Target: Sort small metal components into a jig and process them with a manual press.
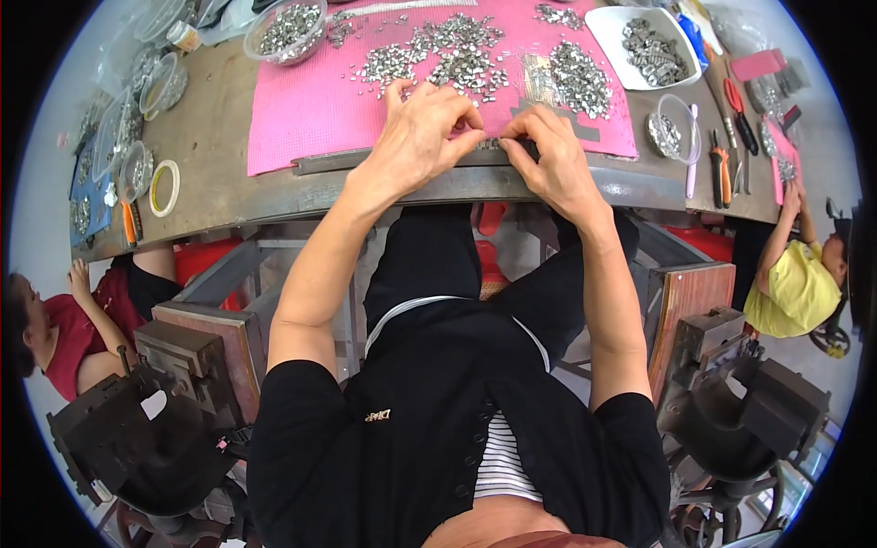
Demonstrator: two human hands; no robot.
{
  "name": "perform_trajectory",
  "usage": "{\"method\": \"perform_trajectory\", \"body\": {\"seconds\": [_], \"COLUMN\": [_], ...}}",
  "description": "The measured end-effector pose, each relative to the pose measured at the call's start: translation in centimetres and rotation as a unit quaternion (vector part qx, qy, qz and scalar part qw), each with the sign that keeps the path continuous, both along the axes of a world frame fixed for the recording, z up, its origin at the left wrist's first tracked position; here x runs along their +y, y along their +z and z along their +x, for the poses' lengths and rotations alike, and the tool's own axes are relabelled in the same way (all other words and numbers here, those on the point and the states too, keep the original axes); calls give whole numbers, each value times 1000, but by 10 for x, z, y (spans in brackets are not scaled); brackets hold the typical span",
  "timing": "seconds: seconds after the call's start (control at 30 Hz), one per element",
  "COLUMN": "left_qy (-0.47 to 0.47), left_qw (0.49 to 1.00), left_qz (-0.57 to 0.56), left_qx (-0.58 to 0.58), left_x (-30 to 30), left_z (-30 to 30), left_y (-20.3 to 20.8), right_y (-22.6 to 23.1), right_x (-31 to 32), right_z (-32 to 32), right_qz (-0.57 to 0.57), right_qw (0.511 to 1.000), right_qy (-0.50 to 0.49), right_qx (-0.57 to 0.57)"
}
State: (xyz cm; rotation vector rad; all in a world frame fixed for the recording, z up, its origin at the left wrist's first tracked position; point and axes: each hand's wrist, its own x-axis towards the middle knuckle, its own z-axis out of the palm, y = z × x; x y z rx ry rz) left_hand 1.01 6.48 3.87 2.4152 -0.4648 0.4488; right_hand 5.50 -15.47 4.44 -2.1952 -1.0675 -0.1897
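Note:
My left hand (422,134) and my right hand (554,163) work close together over a long dark metal bar (333,163) along the front edge of a pink mat (297,114). Thumb and forefinger of the left hand are brought together just above the bar; whatever lies between them is too small to make out. The right fingers curl down onto the bar's right part, their tips pressed near its top, and any piece there is hidden. Just beyond the hands lie loose heaps of small silver metal pieces (461,71), with another heap (582,82) to the right beside a flat metallic strip (539,80).
A clear tub (286,35) of metal pieces stands far left, a white tray (602,27) far right. Pliers (721,173), red-handled cutters (740,114) and a small round tub (667,135) lie rightward. A tape roll (164,188) sits left. People sit on both sides.

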Motion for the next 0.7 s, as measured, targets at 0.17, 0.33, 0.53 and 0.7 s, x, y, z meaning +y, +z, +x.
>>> {"method": "perform_trajectory", "body": {"seconds": [0.17,0.33,0.53,0.7], "left_qy": [11,29,49,21], "left_qw": [999,999,997,988], "left_qz": [3,21,27,123], "left_qx": [-51,-37,-49,-90], "left_x": [-15,-20,-6,14], "left_z": [-7,-9,2,36], "left_y": [-8,-13,-10,-9], "right_y": [-7,-9,-9,-11], "right_x": [0,-1,-4,-7], "right_z": [-4,-7,-2,5], "right_qz": [3,1,49,97], "right_qw": [998,997,998,991], "right_qy": [-2,-8,-20,-92], "right_qx": [-56,-71,-36,-5]}}
